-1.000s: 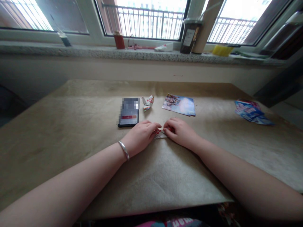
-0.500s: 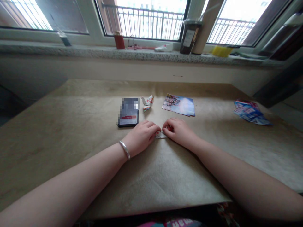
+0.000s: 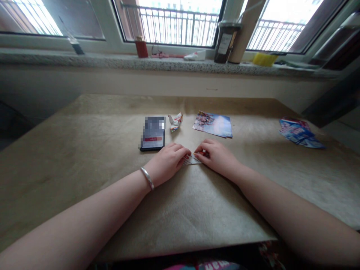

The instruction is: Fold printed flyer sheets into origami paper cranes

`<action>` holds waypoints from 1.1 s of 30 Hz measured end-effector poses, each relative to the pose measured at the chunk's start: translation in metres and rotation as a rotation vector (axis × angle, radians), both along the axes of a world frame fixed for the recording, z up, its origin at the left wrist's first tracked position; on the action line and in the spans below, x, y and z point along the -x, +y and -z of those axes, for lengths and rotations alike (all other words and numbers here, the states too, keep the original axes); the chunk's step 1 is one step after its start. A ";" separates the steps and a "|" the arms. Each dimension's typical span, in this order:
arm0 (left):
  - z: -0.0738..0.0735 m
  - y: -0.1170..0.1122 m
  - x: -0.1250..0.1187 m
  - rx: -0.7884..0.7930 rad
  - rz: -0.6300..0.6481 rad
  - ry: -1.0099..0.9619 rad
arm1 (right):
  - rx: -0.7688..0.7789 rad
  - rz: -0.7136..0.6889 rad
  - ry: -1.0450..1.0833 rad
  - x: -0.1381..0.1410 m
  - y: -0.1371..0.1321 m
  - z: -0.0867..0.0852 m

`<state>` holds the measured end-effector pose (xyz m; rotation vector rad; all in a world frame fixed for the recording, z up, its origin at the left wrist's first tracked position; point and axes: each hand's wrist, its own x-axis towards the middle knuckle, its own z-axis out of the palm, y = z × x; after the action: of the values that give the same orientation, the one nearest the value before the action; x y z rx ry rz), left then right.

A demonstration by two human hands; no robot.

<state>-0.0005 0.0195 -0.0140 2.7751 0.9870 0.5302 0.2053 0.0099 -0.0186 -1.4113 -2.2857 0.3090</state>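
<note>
Left hand (image 3: pixel 170 161) first: it's drawn in narrow, fingers curled over, and the fingertips are holding down the left end of a small folded paper (image 3: pixel 193 159). The undersides of those fingers are hidden, so I can't tell how much of the paper is tucked in there. There's a silver bangle (image 3: pixel 147 178) on that wrist, btw.

Just past the left hand, a bit to its left, a dark phone (image 3: pixel 153 137) lies flat with part of its screen pixelated out. A little right of the phone and farther out than the fingertips sits a crumply folded paper figure (image 3: pixel 176 122), white with red print, nobody touching it.

Now the folded paper itself: it's low at the tabletop (image 3: pixel 180 210), right in the gap between the two hands, with a pale, straight edge facing the person and some red print near the left fingertips. Both hands are touching it, one from each side.

Right hand (image 3: pixel 218 155): also narrow, thumb and fingers pinched on the paper's right end, with a bit of yellow and red peeking out by the fingers. Behind that hand, well clear of it, are some printed sheets (image 3: pixel 215 125), pinkish on the left and sky blue on the right. Way over to the right, a fanned pile of blue and red packets (image 3: pixel 301 133) lies far from either hand.
</note>
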 end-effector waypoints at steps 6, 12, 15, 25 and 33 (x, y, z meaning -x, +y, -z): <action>0.000 -0.001 0.000 -0.003 -0.012 -0.017 | -0.016 -0.034 0.020 0.002 -0.001 0.000; -0.002 0.000 0.001 -0.019 0.012 0.002 | -0.063 -0.115 0.058 0.005 -0.004 0.000; -0.004 -0.001 0.001 -0.046 -0.002 0.038 | -0.071 -0.112 0.042 0.005 -0.006 -0.002; -0.007 -0.003 0.002 -0.118 0.026 0.139 | -0.036 -0.118 -0.007 0.007 -0.009 -0.004; -0.007 -0.003 0.001 -0.138 0.015 0.138 | -0.078 -0.120 -0.143 0.007 -0.009 -0.007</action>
<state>-0.0011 0.0164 -0.0071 2.9737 0.9920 0.4253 0.1983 0.0005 -0.0120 -1.2981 -2.4755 0.1582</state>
